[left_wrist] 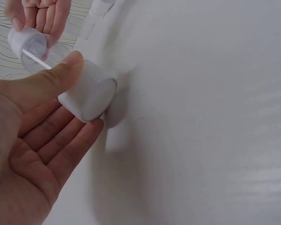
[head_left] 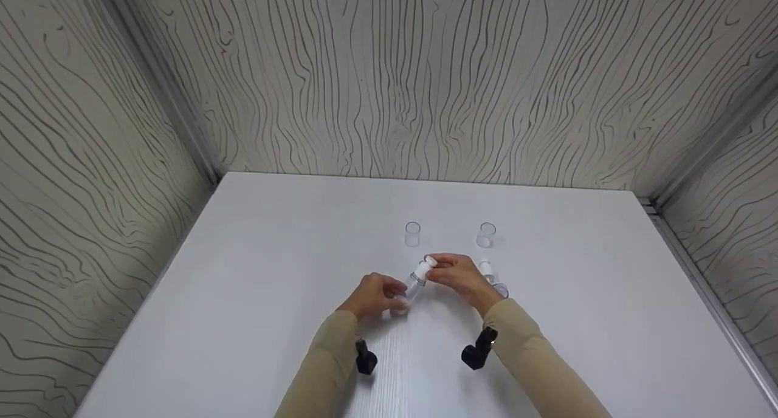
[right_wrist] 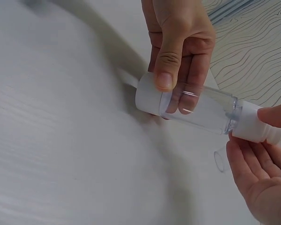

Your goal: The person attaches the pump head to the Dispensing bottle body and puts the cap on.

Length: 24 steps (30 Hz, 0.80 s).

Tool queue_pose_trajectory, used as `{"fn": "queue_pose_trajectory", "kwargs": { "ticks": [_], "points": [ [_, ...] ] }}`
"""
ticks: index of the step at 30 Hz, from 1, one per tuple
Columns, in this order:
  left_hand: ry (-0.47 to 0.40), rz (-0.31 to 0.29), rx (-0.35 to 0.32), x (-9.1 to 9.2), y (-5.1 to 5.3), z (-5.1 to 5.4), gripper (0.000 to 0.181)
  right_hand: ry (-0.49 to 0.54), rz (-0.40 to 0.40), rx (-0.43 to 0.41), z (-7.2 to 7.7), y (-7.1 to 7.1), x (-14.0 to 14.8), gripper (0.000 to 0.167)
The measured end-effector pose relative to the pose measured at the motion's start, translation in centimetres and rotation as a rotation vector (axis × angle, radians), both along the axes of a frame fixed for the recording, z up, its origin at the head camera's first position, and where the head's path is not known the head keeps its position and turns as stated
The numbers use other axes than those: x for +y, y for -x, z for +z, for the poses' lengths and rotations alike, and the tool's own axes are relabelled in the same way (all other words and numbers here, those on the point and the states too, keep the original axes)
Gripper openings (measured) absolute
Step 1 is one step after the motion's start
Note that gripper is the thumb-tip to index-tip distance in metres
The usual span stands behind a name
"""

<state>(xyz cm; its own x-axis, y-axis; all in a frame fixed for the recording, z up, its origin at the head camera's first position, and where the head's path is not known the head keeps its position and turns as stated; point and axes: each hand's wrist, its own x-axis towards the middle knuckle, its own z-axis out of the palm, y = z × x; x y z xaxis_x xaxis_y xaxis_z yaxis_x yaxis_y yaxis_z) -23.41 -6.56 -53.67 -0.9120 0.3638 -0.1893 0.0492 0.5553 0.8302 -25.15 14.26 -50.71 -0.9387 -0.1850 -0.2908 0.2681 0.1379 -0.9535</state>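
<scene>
A clear bottle (right_wrist: 206,107) with a white base (right_wrist: 147,96) and a white pump top (right_wrist: 247,123) is held tilted above the table by both hands. My left hand (head_left: 374,295) grips the base between thumb and fingers. On the upper end, my right hand (head_left: 459,278) pinches the white pump top. Through the transparent wall in the left wrist view, a thin white tube (left_wrist: 36,59) shows. Just beyond my right wrist is another white-topped piece (head_left: 485,267), next to a clear rounded piece (head_left: 501,289); the wrist partly hides both.
Two clear cylindrical caps stand on the white table (head_left: 273,254) beyond the hands, a left cap (head_left: 413,240) and a right cap (head_left: 485,238). Wood-patterned panels (head_left: 389,84) rise behind and at both sides. Black cameras are strapped to both wrists.
</scene>
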Motion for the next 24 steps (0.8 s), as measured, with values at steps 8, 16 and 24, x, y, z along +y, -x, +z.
{"fn": "queue_pose_trajectory", "kwargs": {
  "ticks": [8, 16, 24],
  "points": [
    [-0.004, 0.012, -0.029, 0.0, 0.0, 0.0, 0.038, -0.079, -0.023, 0.004, -0.1, 0.0, -0.3, 0.044],
    [-0.011, -0.001, -0.007, -0.1, 0.0, -0.3, 0.037, -0.099, -0.073, 0.035, -0.4, -0.4, -0.7, 0.041],
    [0.003, 0.009, -0.014, 0.1, 0.0, -0.3, 0.036, -0.110, -0.144, 0.027, -0.3, -0.6, -1.1, 0.038]
  ]
}}
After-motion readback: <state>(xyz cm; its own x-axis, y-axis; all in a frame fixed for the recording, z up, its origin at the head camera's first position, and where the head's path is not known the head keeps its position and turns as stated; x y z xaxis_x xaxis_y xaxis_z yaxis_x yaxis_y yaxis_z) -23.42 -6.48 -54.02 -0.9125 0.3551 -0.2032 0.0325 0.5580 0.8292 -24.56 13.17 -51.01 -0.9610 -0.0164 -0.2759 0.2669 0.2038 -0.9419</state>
